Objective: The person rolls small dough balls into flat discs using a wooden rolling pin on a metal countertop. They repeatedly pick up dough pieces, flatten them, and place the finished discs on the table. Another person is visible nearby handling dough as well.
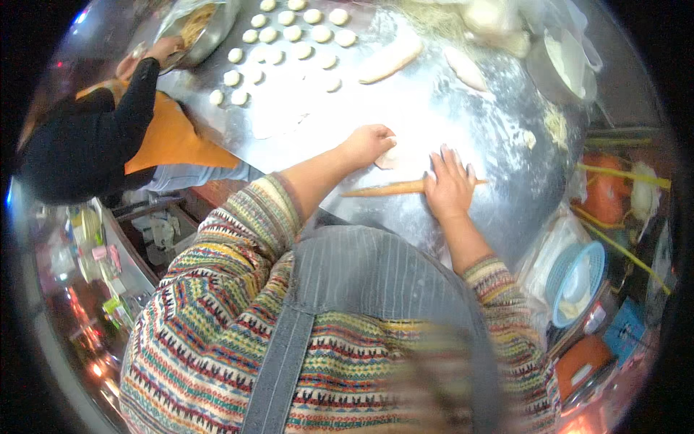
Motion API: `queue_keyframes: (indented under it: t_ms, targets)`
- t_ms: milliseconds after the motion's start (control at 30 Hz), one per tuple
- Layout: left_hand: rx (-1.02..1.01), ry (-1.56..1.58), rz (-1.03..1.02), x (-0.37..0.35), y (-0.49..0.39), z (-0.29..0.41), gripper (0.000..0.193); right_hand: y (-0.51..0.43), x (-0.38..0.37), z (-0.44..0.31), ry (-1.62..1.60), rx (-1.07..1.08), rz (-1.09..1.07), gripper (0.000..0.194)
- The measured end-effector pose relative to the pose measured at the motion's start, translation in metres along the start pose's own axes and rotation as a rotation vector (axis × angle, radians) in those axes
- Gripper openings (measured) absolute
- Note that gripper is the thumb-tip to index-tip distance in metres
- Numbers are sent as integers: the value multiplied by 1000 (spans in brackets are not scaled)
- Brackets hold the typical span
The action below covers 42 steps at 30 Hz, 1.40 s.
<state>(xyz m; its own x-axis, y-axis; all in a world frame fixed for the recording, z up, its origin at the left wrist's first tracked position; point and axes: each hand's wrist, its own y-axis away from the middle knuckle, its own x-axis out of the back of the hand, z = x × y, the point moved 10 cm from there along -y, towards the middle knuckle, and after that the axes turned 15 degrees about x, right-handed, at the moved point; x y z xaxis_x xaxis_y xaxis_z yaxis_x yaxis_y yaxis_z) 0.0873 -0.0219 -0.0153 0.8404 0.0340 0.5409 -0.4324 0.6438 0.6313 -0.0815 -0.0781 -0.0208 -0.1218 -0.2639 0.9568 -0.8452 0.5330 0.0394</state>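
Note:
My left hand (368,146) pinches the edge of a small flat dough round (386,160), partly covered by my fingers. To its right, my right hand (451,187) lies flat with fingers spread over a tapered wooden rolling pin (390,189). The palm rests on the pin near its right end, and the fingertips reach onto the floured metal tabletop (504,206). Flattened dough (271,122) lies to the left, its outline washed out by glare. Beyond my hands are a long dough roll (391,58) and a shorter dough piece (466,69).
Several small dough pieces (293,33) sit in rows at the back left. A co-worker's hand (165,50) reaches into a metal bowl (219,35) of shredded food. A pot of white powder (547,70) stands back right; a blue plastic basket (596,257) sits beside the table.

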Motion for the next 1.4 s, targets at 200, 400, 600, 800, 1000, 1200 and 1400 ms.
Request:
queue_keyframes:
  t_ms: [200,400,600,800,1000,1200,1400]
  targets:
    - [170,577,352,137,8,-99,38,11,13,15,-56,-6,66,41]
    - [-44,55,855,203,26,-104,36,49,19,25,-168,99,69,36]
    - [-333,112,549,82,41,-46,31,69,76,108,-245,-339,116,30]
    - [-417,55,291,21,41,-5,24,38,246,193,321,-439,417,35]
    - [-503,139,179,6,37,15,16,-61,250,225,543,-355,50,34]
    - [-290,213,46,-6,25,-3,17,-134,173,115,175,90,247,33]
    - [-163,172,-66,-19,19,-19,20,-178,76,88,63,-56,179,43]
